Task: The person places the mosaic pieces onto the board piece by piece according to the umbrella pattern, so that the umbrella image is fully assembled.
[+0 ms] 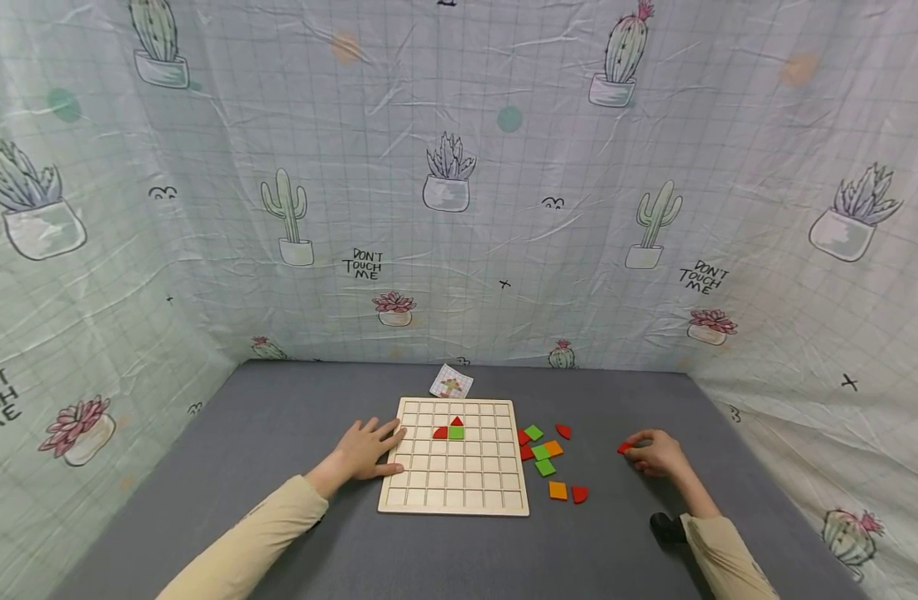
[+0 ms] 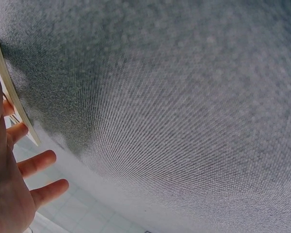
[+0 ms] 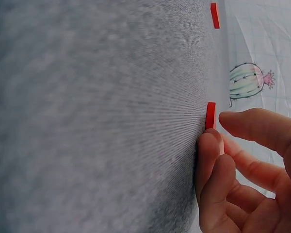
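Note:
On the grey table lies a pale wooden grid board [image 1: 421,498] with a green square tile [image 1: 456,432], a red triangle tile [image 1: 457,421] and a red quarter-round tile [image 1: 440,433] in its cells. My left hand [image 1: 364,452] rests on the board's left edge, fingers spread; the left wrist view shows the hand [image 2: 9,194] beside that edge. Far to the right, my right hand [image 1: 656,454] holds a small red tile [image 1: 624,448] at its fingertips, low over the table. In the right wrist view this red tile [image 3: 210,115] shows edge-on between thumb and fingers; its full shape is hidden.
Right of the board lie several loose tiles: green squares [image 1: 544,468], orange squares [image 1: 558,490] and red pieces [image 1: 580,494]. A small patterned card [image 1: 451,382] lies behind the board. A cactus-print curtain [image 1: 504,250] encloses the table's back and sides.

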`<state>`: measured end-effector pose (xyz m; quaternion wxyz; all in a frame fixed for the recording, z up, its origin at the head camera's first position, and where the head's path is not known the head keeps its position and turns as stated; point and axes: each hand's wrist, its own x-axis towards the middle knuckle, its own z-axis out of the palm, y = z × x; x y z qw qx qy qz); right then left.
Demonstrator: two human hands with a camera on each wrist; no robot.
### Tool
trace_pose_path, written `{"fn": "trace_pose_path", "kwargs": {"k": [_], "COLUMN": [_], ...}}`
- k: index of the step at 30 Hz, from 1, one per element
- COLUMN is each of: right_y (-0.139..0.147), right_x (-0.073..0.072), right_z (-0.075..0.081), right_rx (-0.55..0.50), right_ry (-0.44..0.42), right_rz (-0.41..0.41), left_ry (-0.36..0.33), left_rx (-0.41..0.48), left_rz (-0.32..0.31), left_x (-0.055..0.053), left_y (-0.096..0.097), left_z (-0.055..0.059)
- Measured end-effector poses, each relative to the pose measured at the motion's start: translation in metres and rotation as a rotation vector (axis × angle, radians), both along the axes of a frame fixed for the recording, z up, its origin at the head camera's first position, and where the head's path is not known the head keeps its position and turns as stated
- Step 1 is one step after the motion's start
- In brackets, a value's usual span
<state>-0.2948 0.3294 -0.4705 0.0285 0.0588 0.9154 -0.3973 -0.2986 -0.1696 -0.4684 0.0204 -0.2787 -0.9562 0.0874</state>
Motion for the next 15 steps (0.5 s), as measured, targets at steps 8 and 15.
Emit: {"fn": "trace_pose_path", "kwargs": {"k": [8,15], "right_y": [-0.0052,-0.0060], "right_x": [-0.0067,-0.0075], "right_z": [0.0013,0.0022], "right_rx": [0.027,0.023], "right_ry": [-0.013,-0.030], "right_rz": [0.067,0.062], "left_ry": [0.000,-0.007], "left_rx": [0.006,0.006], "left_rz": [0.001,0.006], "left_x": [-0.0029,-0.0045], "left_y": [-0.0003,-0.0009], "left_z": [-0.0038,-0.0054]}}
